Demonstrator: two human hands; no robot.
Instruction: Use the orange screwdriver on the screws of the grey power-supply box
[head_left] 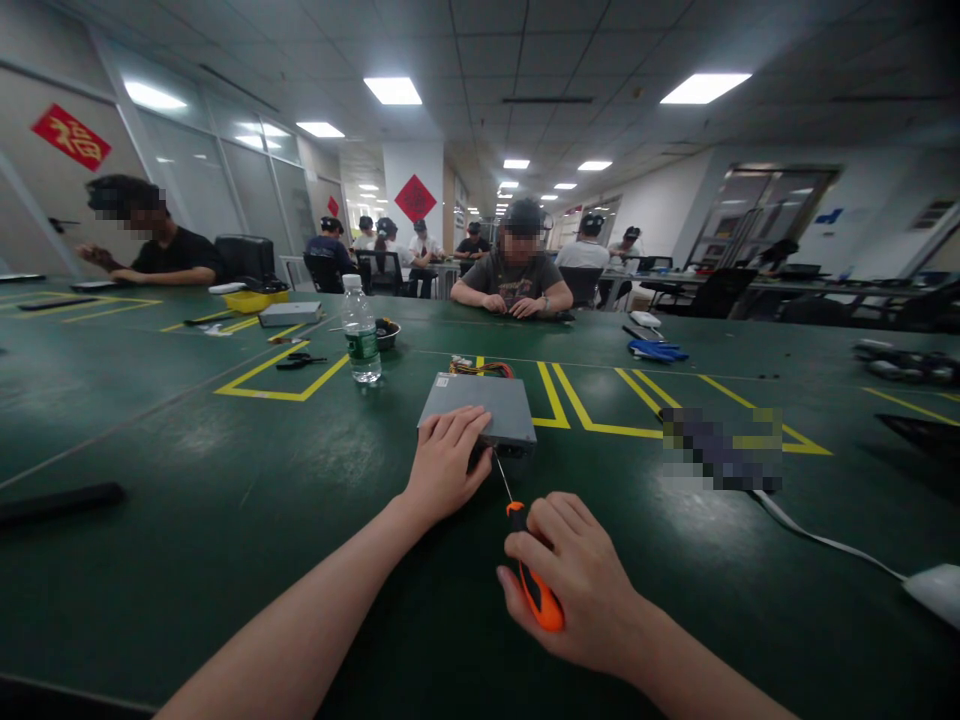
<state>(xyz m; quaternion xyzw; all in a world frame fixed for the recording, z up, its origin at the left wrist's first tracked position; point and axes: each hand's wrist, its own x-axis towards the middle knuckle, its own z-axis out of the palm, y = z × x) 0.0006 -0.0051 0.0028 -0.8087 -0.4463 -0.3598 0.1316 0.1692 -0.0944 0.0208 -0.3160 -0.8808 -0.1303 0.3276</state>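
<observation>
A grey metal computer power supply (495,408) lies flat on the green table, with a bundle of coloured cables (480,368) behind it. My left hand (450,452) grips its near left part, fingers across the top and thumb against the front face. In my right hand (574,565) is an orange and black screwdriver (541,598), held by the handle. The thin shaft points up and away, and its tip meets the front face of the power supply close to my left thumb. Whether the tip sits in a screw is too small to tell.
A water bottle (361,335) stands behind on the left, beside a small bowl (388,333). Blue gloves (657,350) lie at the right, and a white cable (825,540) crosses the table there. A black bar (60,503) lies left. Opposite sits a person (514,270).
</observation>
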